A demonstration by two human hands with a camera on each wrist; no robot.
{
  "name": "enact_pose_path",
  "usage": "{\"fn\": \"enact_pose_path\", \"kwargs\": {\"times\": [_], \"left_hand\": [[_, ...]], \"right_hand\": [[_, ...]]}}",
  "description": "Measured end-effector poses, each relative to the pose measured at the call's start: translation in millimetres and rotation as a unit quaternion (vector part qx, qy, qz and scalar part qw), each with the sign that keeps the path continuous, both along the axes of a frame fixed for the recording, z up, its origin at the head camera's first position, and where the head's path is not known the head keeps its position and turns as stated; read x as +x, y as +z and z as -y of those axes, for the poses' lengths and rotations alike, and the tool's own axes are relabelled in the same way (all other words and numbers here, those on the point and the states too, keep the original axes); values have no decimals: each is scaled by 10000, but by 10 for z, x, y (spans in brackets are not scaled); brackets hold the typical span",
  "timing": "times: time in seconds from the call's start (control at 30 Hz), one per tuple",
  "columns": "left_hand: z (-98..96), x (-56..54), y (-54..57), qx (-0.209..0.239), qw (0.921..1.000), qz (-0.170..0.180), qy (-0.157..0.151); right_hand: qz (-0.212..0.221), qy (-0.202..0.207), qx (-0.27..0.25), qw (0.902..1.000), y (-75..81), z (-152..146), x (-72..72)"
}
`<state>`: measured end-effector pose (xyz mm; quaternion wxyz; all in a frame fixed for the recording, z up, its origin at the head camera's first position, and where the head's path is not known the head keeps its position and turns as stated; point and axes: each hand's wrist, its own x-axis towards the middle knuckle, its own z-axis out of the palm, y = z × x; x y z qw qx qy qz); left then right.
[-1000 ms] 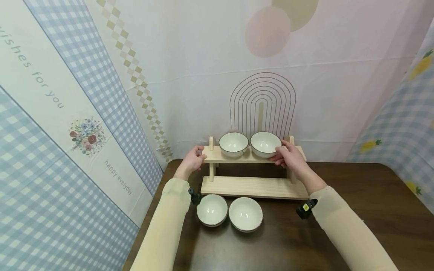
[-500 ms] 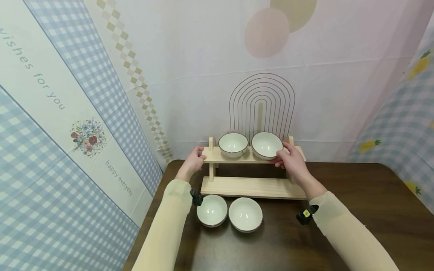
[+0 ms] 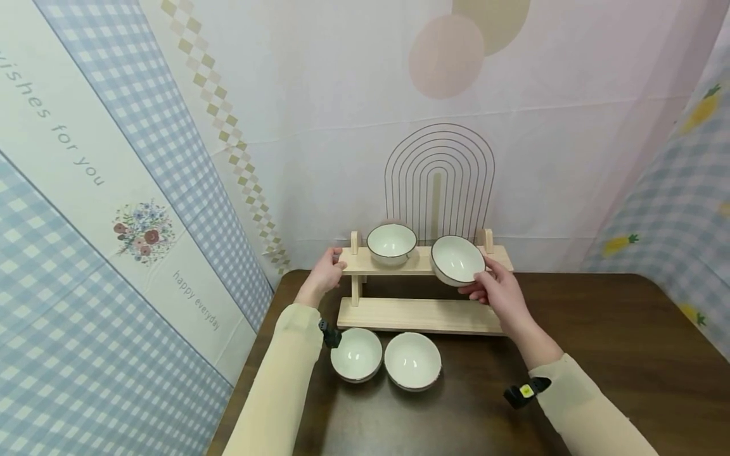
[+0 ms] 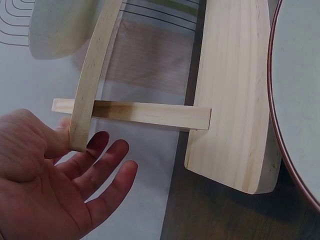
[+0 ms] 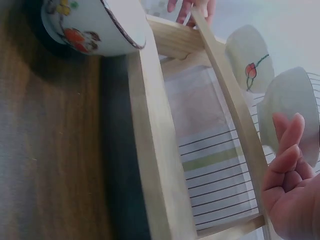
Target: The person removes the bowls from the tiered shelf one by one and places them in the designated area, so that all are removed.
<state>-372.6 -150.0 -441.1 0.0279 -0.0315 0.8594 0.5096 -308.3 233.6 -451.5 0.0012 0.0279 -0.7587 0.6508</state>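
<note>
My right hand [image 3: 504, 294] pinches the right rim of a white bowl [image 3: 458, 261] with a dark edge, thumb at the rim and fingers underneath. That bowl tilts in front of the upper board of a two-tier wooden rack [image 3: 422, 315]. Another white bowl [image 3: 391, 242] sits on the upper board, left of the middle; the right wrist view shows a red flower on its side [image 5: 251, 70]. My left hand [image 3: 325, 272] grips the upper board's left end. In the left wrist view, the board's end lies between thumb and fingers, with the other fingers [image 4: 112, 185] loosely spread.
Two more white bowls, a left one [image 3: 356, 354] and a right one [image 3: 413, 361], stand side by side on the dark wooden table [image 3: 570, 329] before the rack. A printed cloth [image 3: 331, 177] hangs close behind; a checked cloth [image 3: 188, 139] hangs at the left.
The right hand has drawn the right bowl off its spot on the upper board, towards me and slightly right, tilting it. My left hand and the other bowls stay put.
</note>
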Motion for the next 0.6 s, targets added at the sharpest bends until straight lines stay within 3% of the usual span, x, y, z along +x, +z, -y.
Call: {"fn": "enact_pose_path", "kwargs": {"times": [0.27, 0.6], "left_hand": [[-28, -32, 3, -43, 10000, -11, 55], [-74, -66, -20, -7, 9999, 0, 165]], "right_hand": [[151, 136, 21, 9998, -72, -145, 168], [254, 350, 147, 9990, -240, -334, 261]]}}
